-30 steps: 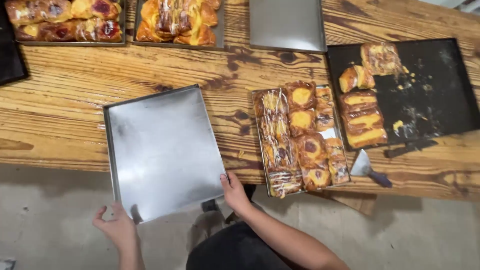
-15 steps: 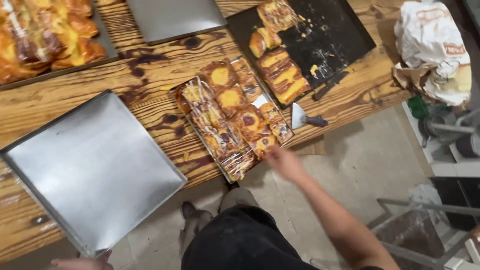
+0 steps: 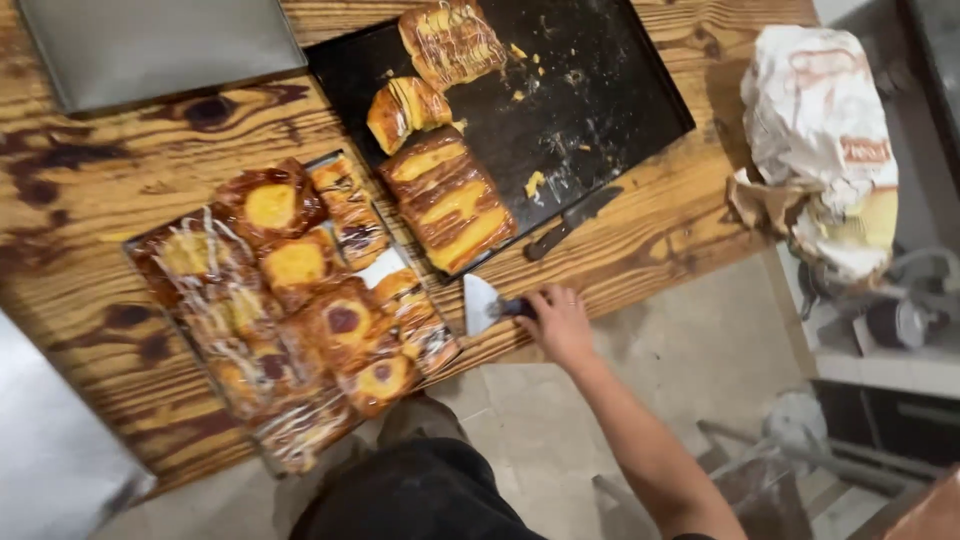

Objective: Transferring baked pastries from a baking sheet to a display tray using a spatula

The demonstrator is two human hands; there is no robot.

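My right hand (image 3: pixel 560 325) is closed on the dark handle of a metal scraper (image 3: pixel 482 303) at the near edge of the wooden table (image 3: pixel 90 210). The scraper's blade lies between a tray of wrapped pastries (image 3: pixel 290 300) on its left and a black baking sheet (image 3: pixel 590 100) behind it. That black sheet carries a few glazed pastries (image 3: pixel 445 200) and crumbs. My left hand is out of view.
An empty silver tray (image 3: pixel 50 460) pokes in at the lower left and another (image 3: pixel 160 45) lies at the top left. A crumpled paper bag (image 3: pixel 825 140) sits past the table's right end. Concrete floor and metal frames lie below right.
The view swung right. My right hand left the big silver tray, reached across the wrapped pastries and took hold of the scraper. My left hand dropped out of view.
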